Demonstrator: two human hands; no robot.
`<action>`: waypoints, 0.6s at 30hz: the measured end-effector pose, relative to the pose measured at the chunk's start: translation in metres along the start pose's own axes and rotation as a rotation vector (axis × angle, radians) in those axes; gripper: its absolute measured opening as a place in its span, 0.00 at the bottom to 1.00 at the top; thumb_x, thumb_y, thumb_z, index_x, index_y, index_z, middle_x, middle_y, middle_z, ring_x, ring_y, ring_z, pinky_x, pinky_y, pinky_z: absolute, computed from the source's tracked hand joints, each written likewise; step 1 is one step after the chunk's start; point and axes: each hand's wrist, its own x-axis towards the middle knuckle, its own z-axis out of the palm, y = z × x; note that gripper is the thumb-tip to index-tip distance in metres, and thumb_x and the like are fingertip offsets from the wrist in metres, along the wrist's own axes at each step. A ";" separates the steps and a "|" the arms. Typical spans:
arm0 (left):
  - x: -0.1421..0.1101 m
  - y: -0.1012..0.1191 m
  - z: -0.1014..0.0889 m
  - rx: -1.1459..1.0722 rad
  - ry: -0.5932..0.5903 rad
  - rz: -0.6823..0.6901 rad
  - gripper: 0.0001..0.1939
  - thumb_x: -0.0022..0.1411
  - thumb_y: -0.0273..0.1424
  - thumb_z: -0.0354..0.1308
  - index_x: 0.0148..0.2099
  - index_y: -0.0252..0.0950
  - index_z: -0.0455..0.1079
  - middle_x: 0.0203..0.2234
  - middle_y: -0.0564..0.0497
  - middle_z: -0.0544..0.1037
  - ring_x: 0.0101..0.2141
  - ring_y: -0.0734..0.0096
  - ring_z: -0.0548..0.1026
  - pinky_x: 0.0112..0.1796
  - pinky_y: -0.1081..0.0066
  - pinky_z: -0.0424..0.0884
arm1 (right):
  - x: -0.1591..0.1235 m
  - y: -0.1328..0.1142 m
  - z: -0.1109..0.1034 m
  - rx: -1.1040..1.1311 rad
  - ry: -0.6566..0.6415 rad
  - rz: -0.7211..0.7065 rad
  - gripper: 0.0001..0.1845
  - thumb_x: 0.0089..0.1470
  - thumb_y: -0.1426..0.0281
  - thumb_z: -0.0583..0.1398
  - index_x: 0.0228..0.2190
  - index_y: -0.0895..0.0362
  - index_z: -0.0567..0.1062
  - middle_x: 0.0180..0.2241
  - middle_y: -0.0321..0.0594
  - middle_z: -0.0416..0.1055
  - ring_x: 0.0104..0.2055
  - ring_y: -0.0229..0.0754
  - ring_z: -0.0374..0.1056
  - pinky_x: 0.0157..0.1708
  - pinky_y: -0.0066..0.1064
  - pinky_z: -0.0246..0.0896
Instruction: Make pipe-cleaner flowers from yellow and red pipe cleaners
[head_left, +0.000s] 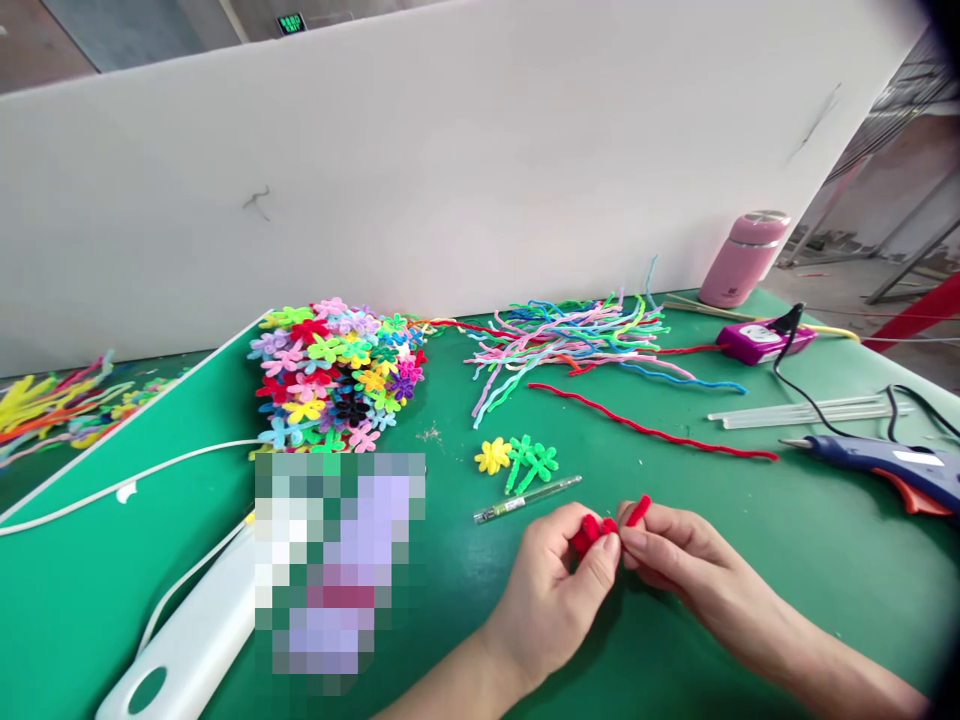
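A red pipe cleaner (pixel 587 534), bent into small loops, is pinched between the thumb and fingers of my left hand (pixel 551 580). Its short free end sticks up beside my right hand (pixel 675 550), whose thumb and fingertips are closed on it. Both hands meet at the front of the green table, and part of the red piece is hidden by the fingers. Just beyond them lie a slim clear pen-like tube (pixel 527 500), a yellow pipe-cleaner flower (pixel 492 457) and green pipe-cleaner flowers (pixel 541 464). Farther back, a long red pipe cleaner (pixel 652 431) stretches across the table.
A heap of colourful pipe-cleaner flowers (pixel 326 385) and loose pipe cleaners (pixel 570 340) lie behind. To the right are a glue gun (pixel 877 462), clear glue sticks (pixel 810 412), a purple power strip (pixel 761 342) with cords and a pink flask (pixel 744 260). A white handled object (pixel 191 630) and a pixelated patch are left.
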 end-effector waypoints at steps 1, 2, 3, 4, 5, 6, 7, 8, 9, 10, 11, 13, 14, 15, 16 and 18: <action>0.001 -0.001 0.000 -0.075 0.013 -0.034 0.12 0.60 0.36 0.50 0.27 0.35 0.61 0.19 0.55 0.63 0.21 0.76 0.60 0.24 0.74 0.57 | 0.000 -0.002 -0.001 -0.040 -0.008 -0.018 0.19 0.52 0.56 0.55 0.20 0.59 0.68 0.20 0.33 0.58 0.23 0.34 0.50 0.23 0.25 0.47; 0.002 -0.003 -0.001 -0.148 0.033 -0.063 0.12 0.59 0.36 0.51 0.26 0.35 0.61 0.18 0.56 0.63 0.21 0.76 0.60 0.23 0.75 0.57 | 0.000 -0.003 -0.001 -0.085 -0.009 -0.037 0.21 0.54 0.56 0.53 0.20 0.59 0.67 0.20 0.33 0.57 0.23 0.34 0.50 0.22 0.25 0.48; 0.004 -0.004 -0.002 -0.219 0.055 -0.086 0.12 0.58 0.36 0.52 0.26 0.35 0.60 0.17 0.56 0.63 0.20 0.77 0.60 0.23 0.75 0.56 | 0.000 -0.004 -0.003 -0.138 0.004 -0.062 0.21 0.55 0.57 0.51 0.20 0.59 0.67 0.20 0.33 0.57 0.22 0.34 0.50 0.22 0.26 0.48; 0.005 -0.006 -0.003 -0.285 0.078 -0.104 0.12 0.58 0.35 0.53 0.25 0.35 0.60 0.17 0.57 0.63 0.20 0.77 0.59 0.22 0.76 0.56 | 0.000 -0.004 -0.004 -0.198 0.041 -0.102 0.21 0.57 0.57 0.49 0.21 0.58 0.67 0.20 0.33 0.56 0.22 0.34 0.50 0.22 0.26 0.48; 0.006 -0.007 -0.003 -0.344 0.099 -0.119 0.11 0.57 0.34 0.54 0.25 0.35 0.60 0.17 0.57 0.63 0.20 0.78 0.59 0.22 0.76 0.55 | 0.001 -0.003 -0.007 -0.266 0.096 -0.158 0.19 0.57 0.59 0.49 0.22 0.58 0.67 0.20 0.33 0.56 0.22 0.35 0.51 0.22 0.26 0.49; 0.007 -0.008 -0.004 -0.395 0.113 -0.135 0.11 0.57 0.33 0.54 0.25 0.35 0.60 0.16 0.57 0.63 0.20 0.78 0.59 0.22 0.76 0.55 | 0.001 -0.002 -0.009 -0.340 0.167 -0.234 0.15 0.57 0.61 0.50 0.25 0.57 0.67 0.21 0.33 0.57 0.23 0.35 0.52 0.22 0.26 0.50; 0.009 -0.009 -0.005 -0.440 0.123 -0.150 0.10 0.56 0.33 0.54 0.25 0.35 0.61 0.16 0.57 0.63 0.20 0.79 0.59 0.22 0.77 0.55 | 0.002 0.000 -0.011 -0.421 0.243 -0.329 0.10 0.56 0.64 0.52 0.29 0.57 0.67 0.22 0.33 0.58 0.24 0.35 0.54 0.23 0.26 0.52; 0.010 -0.009 -0.005 -0.480 0.125 -0.167 0.10 0.56 0.32 0.55 0.25 0.34 0.61 0.16 0.57 0.63 0.20 0.79 0.59 0.22 0.77 0.54 | 0.003 0.002 -0.013 -0.506 0.295 -0.429 0.05 0.55 0.67 0.54 0.34 0.56 0.67 0.23 0.33 0.59 0.25 0.36 0.55 0.25 0.27 0.54; 0.011 -0.008 -0.005 -0.514 0.124 -0.186 0.10 0.56 0.32 0.55 0.25 0.34 0.61 0.16 0.57 0.63 0.20 0.79 0.59 0.21 0.77 0.54 | 0.003 0.004 -0.015 -0.591 0.319 -0.528 0.07 0.53 0.71 0.56 0.37 0.56 0.66 0.25 0.34 0.61 0.27 0.36 0.57 0.27 0.27 0.56; 0.011 -0.008 -0.005 -0.539 0.122 -0.204 0.10 0.55 0.31 0.56 0.24 0.34 0.61 0.16 0.57 0.63 0.20 0.80 0.59 0.21 0.77 0.53 | 0.004 0.005 -0.017 -0.673 0.312 -0.608 0.11 0.51 0.73 0.57 0.40 0.56 0.66 0.28 0.36 0.62 0.29 0.37 0.59 0.29 0.28 0.57; 0.011 -0.007 -0.005 -0.556 0.118 -0.217 0.11 0.55 0.31 0.56 0.24 0.34 0.61 0.15 0.58 0.63 0.20 0.80 0.59 0.21 0.77 0.53 | 0.004 0.005 -0.018 -0.748 0.288 -0.670 0.14 0.51 0.75 0.58 0.41 0.55 0.66 0.30 0.38 0.63 0.31 0.38 0.60 0.31 0.29 0.58; 0.011 -0.007 -0.004 -0.567 0.105 -0.243 0.11 0.55 0.31 0.57 0.23 0.34 0.60 0.15 0.58 0.63 0.19 0.80 0.59 0.21 0.77 0.53 | 0.005 0.004 -0.018 -0.871 0.229 -0.753 0.13 0.50 0.74 0.59 0.40 0.56 0.67 0.33 0.40 0.65 0.33 0.40 0.61 0.32 0.30 0.59; 0.011 -0.007 -0.003 -0.566 0.095 -0.257 0.11 0.55 0.30 0.57 0.23 0.34 0.60 0.15 0.58 0.63 0.19 0.80 0.59 0.21 0.77 0.53 | 0.005 0.003 -0.017 -0.918 0.211 -0.781 0.12 0.50 0.73 0.59 0.39 0.56 0.68 0.33 0.41 0.66 0.33 0.40 0.61 0.31 0.31 0.59; 0.011 -0.007 -0.003 -0.564 0.081 -0.268 0.11 0.54 0.30 0.57 0.23 0.34 0.60 0.14 0.58 0.63 0.19 0.80 0.59 0.21 0.77 0.53 | 0.005 0.002 -0.017 -0.959 0.202 -0.806 0.10 0.51 0.72 0.60 0.38 0.56 0.69 0.32 0.41 0.66 0.32 0.41 0.61 0.30 0.32 0.59; 0.010 -0.007 -0.002 -0.561 0.064 -0.278 0.11 0.54 0.30 0.57 0.23 0.34 0.60 0.14 0.58 0.63 0.19 0.80 0.59 0.21 0.77 0.53 | 0.005 0.001 -0.016 -0.992 0.196 -0.827 0.08 0.51 0.71 0.60 0.36 0.56 0.70 0.30 0.41 0.67 0.31 0.41 0.61 0.30 0.32 0.58; 0.010 -0.007 -0.002 -0.552 0.026 -0.291 0.12 0.54 0.31 0.57 0.23 0.34 0.60 0.14 0.57 0.63 0.19 0.80 0.59 0.21 0.77 0.53 | 0.005 -0.001 -0.015 -1.035 0.186 -0.857 0.06 0.52 0.70 0.59 0.34 0.57 0.71 0.28 0.41 0.67 0.29 0.40 0.60 0.28 0.32 0.56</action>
